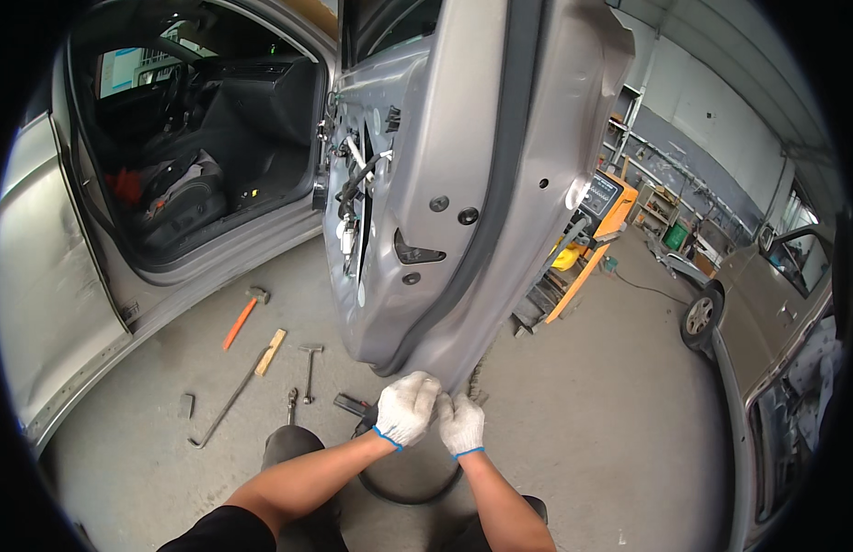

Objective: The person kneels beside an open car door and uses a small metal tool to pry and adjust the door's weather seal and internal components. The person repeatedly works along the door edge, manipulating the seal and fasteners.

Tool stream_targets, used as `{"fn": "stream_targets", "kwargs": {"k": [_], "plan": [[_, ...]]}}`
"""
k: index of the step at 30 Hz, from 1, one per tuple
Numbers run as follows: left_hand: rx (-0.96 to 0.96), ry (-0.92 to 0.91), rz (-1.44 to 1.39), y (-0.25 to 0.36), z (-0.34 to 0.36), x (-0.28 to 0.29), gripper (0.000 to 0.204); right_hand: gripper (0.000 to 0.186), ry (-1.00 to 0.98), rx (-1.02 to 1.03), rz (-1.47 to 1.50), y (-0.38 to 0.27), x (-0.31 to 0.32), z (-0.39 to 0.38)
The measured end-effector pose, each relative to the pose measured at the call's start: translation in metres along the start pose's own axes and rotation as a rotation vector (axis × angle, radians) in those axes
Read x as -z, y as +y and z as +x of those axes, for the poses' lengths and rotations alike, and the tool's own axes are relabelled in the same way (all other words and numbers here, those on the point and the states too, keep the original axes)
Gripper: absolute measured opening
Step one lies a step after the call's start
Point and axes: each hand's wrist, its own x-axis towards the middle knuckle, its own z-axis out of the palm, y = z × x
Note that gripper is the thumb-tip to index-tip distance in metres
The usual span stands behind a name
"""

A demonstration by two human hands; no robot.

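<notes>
My left hand [406, 408], in a white knit glove with a blue cuff, has its fingers curled at the lower edge of the open silver car door [491, 147]. My right hand [460, 425], gloved alike, is closed just beside it, near that edge; whatever either hand grips is hidden. The door's inner side shows exposed wiring and a dark rubber seal. A black tool [351, 405] with a thick cable lies on the floor just left of and below my hands.
A hammer [240, 318], wood block [271, 351], bent bar [219, 410] and several other tools lie on the floor. The silver car body [49, 276] stands left. An orange-sided machine [587, 262] stands behind the door; another car [780, 322] and shelving [658, 207] are right.
</notes>
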Motion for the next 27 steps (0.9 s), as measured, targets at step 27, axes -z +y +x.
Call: {"fn": "stream_targets", "kwargs": {"k": [27], "plan": [[0.293, 0.118, -0.176, 0.0, 0.01, 0.01, 0.02, 0.022, 0.401, 0.036, 0.063, -0.213, 0.104, 0.103]]}}
